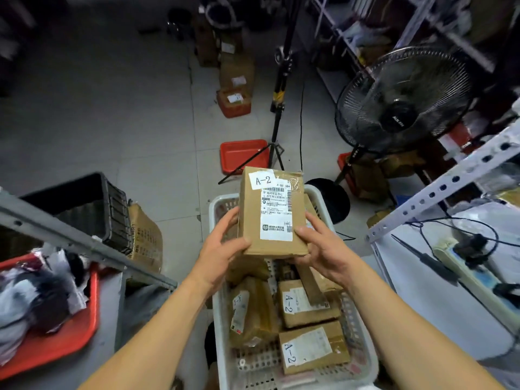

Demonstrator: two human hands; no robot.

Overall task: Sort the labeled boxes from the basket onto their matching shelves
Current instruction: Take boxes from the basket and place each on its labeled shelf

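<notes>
Above basket (218, 319): one A-2 box (271, 212), two hands (222, 257) (323, 249).

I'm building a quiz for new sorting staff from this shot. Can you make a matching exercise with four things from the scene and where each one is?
Things:
1. cardboard box labeled A-2
2. white basket
3. black fan
4. red tray

Places:
a. on the floor at the foot of a tripod
b. held up by the left hand and right hand
c. standing to the right, beside the shelves
d. below the hands, holding more boxes

Pairs: 1-b, 2-d, 3-c, 4-a
</notes>
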